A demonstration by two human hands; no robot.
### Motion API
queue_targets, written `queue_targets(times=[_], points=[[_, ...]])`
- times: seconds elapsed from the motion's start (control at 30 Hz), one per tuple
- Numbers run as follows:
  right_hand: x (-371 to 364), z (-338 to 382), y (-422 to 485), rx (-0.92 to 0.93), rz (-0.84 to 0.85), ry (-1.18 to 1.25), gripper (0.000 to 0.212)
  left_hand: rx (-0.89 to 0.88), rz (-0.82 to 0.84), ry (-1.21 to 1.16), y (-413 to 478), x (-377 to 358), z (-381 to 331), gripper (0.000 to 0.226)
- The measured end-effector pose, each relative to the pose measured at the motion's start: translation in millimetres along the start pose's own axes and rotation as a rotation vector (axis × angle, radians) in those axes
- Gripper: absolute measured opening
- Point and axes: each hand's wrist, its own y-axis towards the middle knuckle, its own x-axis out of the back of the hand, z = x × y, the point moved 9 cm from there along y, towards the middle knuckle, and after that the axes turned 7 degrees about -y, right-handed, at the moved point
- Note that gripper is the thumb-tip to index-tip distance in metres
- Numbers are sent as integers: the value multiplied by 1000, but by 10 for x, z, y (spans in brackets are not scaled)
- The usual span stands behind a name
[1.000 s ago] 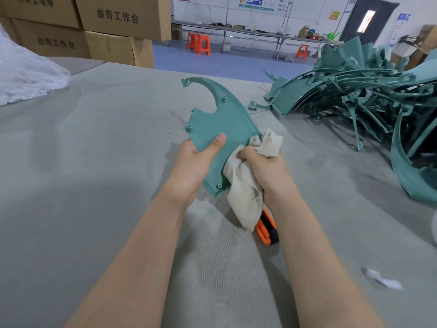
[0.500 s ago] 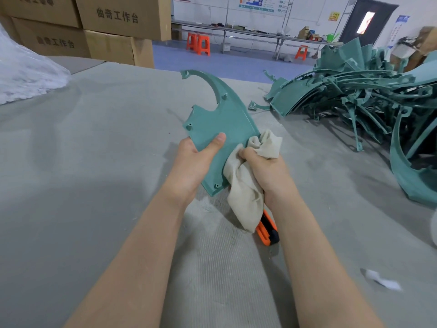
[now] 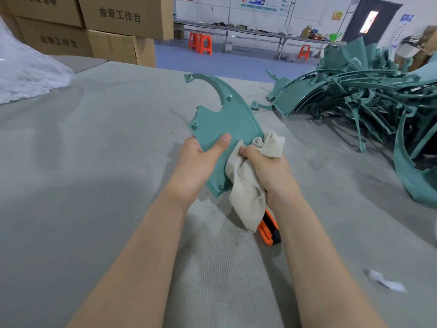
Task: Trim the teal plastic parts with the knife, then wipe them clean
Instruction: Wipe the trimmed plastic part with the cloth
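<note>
Underneath everything, a wide grey table (image 3: 94, 185). Beyond its far left edge, stacked cardboard boxes (image 3: 118, 27); at far left, a white plastic heap (image 3: 23, 74). On the table's right side, a tangled pile of teal parts (image 3: 354, 98), well apart from both forearms. Held up off the table in the middle, one flat teal part (image 3: 224, 119), curved horn pointing away, narrow end toward the body. Clenched on its near left edge, the left grip (image 3: 198, 166), thumb flat across the top face, fingers hidden beneath. Bunched against the part's right edge, a beige cloth (image 3: 246, 192), loose end hanging down. Grasping that cloth, the right grip (image 3: 267, 166), just beside the left. Below the right wrist, an orange knife (image 3: 268, 233), partly hidden by cloth and wrist, in neither grip. Right of the right forearm, a small white scrap (image 3: 387, 282).
</note>
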Motion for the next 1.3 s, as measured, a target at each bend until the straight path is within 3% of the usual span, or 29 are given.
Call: queue_targets(times=[0.07,0.3,0.5,0.63,0.73,0.87,0.97,1.13,1.3], points=[[-19,20,-15,4,27,-17,34,9,0,-4,1,18,0,12],[-40,81,-41,49,23,-3,39,10,-8,-32,3,21,2,11],[-55,129,-66,68,16,9,29,-7,0,4,5,-14,-1,10],[-94,171,-85,69,73,3,54,10,2,-19,6,14,8,12],[-88,148,-71,52,95,-27,48,19,-16,-77,16,49,-6,14],[147,-30,24,-35,-37,53,5,25,-41,-104,17,43,1,19],[357,-84,74,-61,-184,91,18,23,-54,-107,10,35,4,18],[611,-5,45,46,-404,119,19,-4,-100,-123,26,107,-21,16],[568,180,-40,183,-464,45,23,-5,-125,-87,22,117,-11,13]])
